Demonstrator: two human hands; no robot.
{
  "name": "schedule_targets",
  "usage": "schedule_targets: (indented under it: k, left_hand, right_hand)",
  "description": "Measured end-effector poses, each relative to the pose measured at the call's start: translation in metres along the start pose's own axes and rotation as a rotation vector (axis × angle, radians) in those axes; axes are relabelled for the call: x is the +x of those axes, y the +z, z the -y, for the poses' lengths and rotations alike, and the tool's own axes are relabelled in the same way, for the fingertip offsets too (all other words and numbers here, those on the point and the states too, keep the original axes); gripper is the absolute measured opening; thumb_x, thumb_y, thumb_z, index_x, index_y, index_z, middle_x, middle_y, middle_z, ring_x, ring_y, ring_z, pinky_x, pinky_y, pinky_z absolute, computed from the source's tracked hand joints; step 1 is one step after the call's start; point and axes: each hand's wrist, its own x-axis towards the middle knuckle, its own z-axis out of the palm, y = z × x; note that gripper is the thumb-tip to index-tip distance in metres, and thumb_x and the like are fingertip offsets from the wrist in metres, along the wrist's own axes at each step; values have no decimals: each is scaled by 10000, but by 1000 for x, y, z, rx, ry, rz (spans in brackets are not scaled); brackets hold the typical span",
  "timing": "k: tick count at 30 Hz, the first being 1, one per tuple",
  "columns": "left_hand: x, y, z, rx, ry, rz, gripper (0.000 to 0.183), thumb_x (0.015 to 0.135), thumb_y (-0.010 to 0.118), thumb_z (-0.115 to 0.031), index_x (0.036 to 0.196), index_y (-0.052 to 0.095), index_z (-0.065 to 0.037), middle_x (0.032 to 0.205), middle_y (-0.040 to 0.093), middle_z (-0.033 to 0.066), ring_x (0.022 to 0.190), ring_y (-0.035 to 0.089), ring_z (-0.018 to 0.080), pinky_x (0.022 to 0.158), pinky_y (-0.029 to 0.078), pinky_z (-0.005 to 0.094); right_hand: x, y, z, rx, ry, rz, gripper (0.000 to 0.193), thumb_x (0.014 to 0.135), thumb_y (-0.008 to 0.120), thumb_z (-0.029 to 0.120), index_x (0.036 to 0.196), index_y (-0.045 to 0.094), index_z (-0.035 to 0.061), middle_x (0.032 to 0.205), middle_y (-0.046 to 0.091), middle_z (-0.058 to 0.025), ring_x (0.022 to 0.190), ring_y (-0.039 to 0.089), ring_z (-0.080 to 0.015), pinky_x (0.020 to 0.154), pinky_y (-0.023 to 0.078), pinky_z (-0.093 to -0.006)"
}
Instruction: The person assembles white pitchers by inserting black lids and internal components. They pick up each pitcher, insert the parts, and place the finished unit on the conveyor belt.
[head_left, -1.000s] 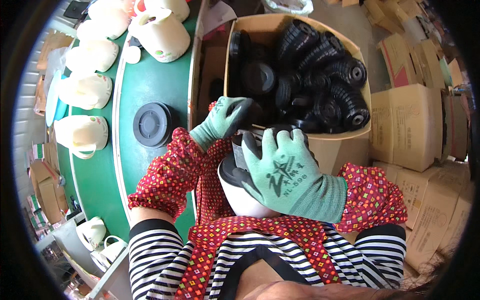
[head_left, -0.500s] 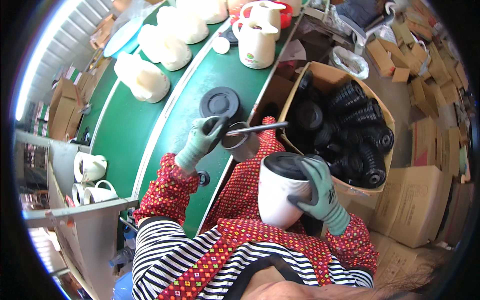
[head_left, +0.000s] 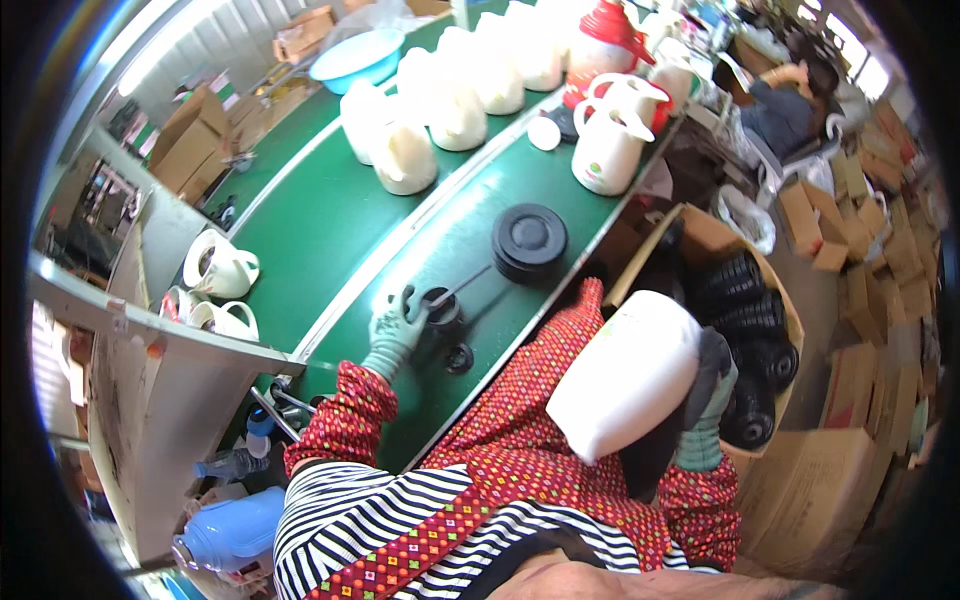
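Note:
My right hand [head_left: 712, 395], gloved in green and dark grey, grips a white jug body [head_left: 628, 375] by its right end. The jug lies tilted over my lap, and its gripped end is partly hidden by the fingers. Over the green bench, my left hand [head_left: 396, 328] has its fingers apart, close beside a small dark cup [head_left: 441, 310]. A thin rod [head_left: 468, 287] slants out of that cup toward a stack of round black bases [head_left: 529, 243]. Just nearer to me lies a small black ring-shaped part [head_left: 459, 358].
Finished-looking white jugs [head_left: 404, 155] line the green bench [head_left: 300, 235] at the far side. A carton [head_left: 790, 330] of black parts stands at my right. Handled white jugs [head_left: 220, 265] sit at the left. Another person [head_left: 785, 110] sits far right.
My left hand has let go of the rod, which now leans in the cup on the bench. The white jug has gone from upright to tilted in my right hand. The view has shifted.

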Motion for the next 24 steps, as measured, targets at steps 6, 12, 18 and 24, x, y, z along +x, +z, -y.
schedule_targets:
  k: [6, 12, 18, 24]
  left_hand:
    - [-70, -121, -87, -941, 659, 517, 747, 807, 886, -206, 1445, 532, -46, 1499, 498, 225, 1414, 487, 347, 1122, 449, 417]
    - [-89, -147, -32, -1291, 8, 399, 525, 1010, 726, -243, 1424, 563, 35, 1330, 685, 116, 1210, 681, 252, 1038, 544, 373]
    - [21, -161, 35, -1272, -222, -81, 357, 1059, 653, -287, 1231, 651, 26, 1151, 712, 139, 978, 735, 223, 832, 646, 390]
    - [234, -99, 145, -1106, -344, -413, 292, 961, 794, -306, 1028, 690, -41, 904, 668, 34, 759, 679, 168, 608, 642, 360]
  right_hand:
    - [-11, 82, -4, 835, 666, 552, 811, 1044, 421, 686, 1553, 445, 55, 1515, 560, -175, 1342, 585, -329, 1156, 461, -503]
    - [-30, 166, -23, 623, 768, 680, 601, 1105, 415, 559, 1505, 526, 125, 1377, 630, -102, 1229, 612, -232, 1065, 487, -443]
    - [-39, 179, -76, 165, 336, 612, 478, 1091, 590, 356, 1402, 604, -6, 1158, 685, -62, 937, 625, -112, 874, 523, -274]
    - [-44, 159, -104, 81, 285, 778, 377, 1102, 560, 169, 1400, 593, -61, 1248, 709, -146, 1105, 696, -194, 1002, 563, -332]
